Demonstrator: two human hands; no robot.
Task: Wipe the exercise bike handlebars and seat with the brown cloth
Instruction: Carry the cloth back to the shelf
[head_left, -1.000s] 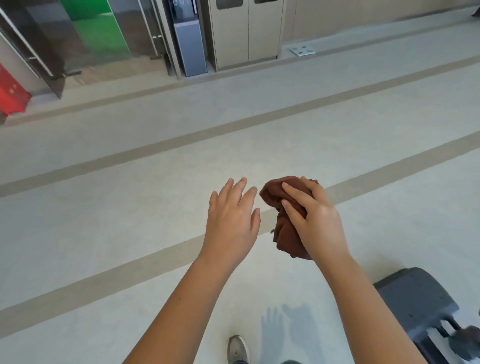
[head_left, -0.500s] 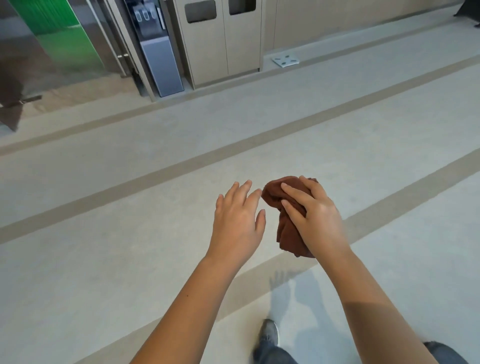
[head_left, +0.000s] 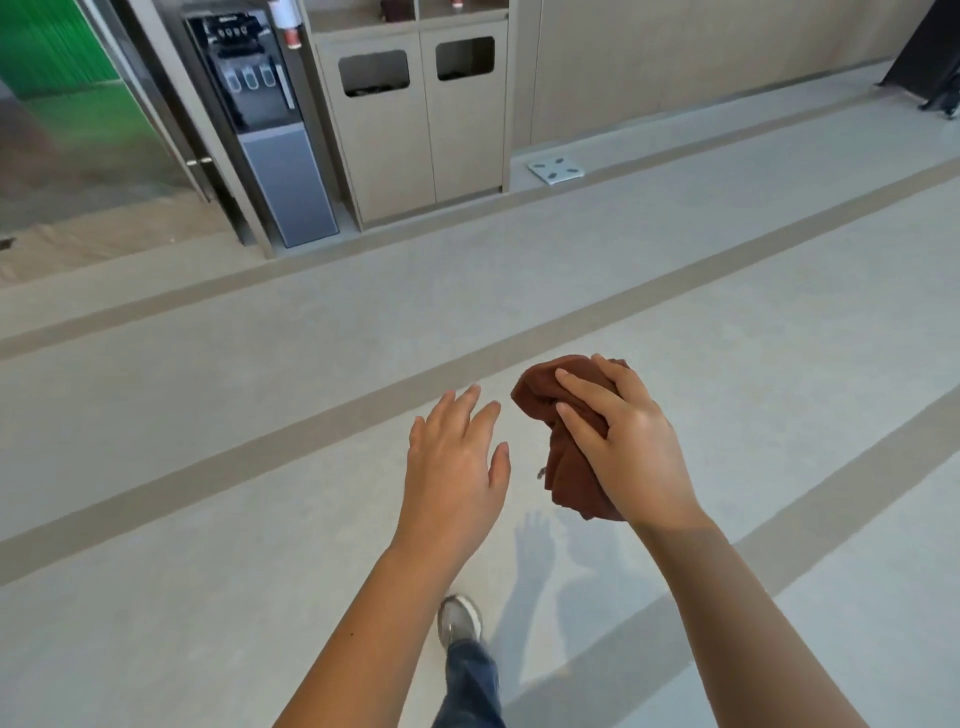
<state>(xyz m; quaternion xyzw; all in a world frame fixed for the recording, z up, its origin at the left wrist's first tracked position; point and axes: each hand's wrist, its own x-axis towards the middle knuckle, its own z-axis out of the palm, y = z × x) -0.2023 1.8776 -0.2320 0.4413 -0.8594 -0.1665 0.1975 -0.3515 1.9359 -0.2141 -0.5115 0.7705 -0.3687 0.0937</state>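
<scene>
Pale striped floor (head_left: 208, 426), dispenser (head_left: 270, 130) & bins (head_left: 415, 135) ahead: my right hand (head_left: 631, 441) grips the bunched cloth (head_left: 566, 478) mid-air; left hand (head_left: 457, 462) open beside it, fingers (head_left: 470, 410) straight. Dark gear seen lower right 1 sec ago has left frame. No bike in view, so no wiping now.

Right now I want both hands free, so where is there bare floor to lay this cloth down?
Bare: the pale floor ahead of the left hand, between the two tan stripes, and the band right of the right hand gripping the brown cloth. Crowded: the far wall, with water dispenser, bin cabinet and scale.
</scene>
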